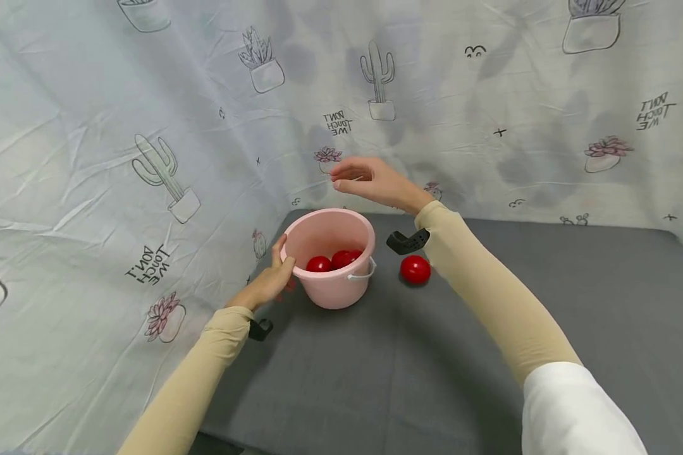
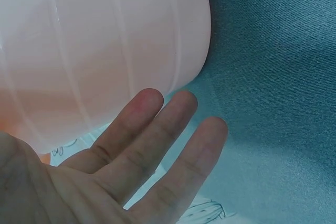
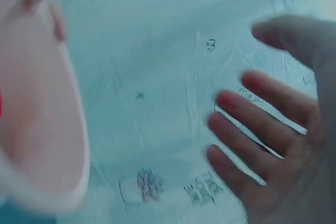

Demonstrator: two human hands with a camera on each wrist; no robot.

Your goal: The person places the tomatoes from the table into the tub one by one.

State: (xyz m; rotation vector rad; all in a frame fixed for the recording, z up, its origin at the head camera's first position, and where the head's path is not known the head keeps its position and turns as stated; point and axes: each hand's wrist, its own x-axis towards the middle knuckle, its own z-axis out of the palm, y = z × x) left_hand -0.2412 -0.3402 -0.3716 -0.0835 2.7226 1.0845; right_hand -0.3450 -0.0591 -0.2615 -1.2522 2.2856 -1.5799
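A pink bucket with a white handle stands on the grey surface, and several glossy red round things lie inside it. My left hand pinches the bucket's left rim between thumb and forefinger. Its other three fingers stretch out beside the bucket's wall in the left wrist view. My right hand is in the air above and to the right of the bucket's rim. Nothing is between its spread, loosely bent fingers. Another red round thing lies right of the bucket, below my right wrist.
A pale cloth printed with cacti and lettering hangs behind the grey surface and along its left side. Black straps sit on both wrists over beige sleeves.
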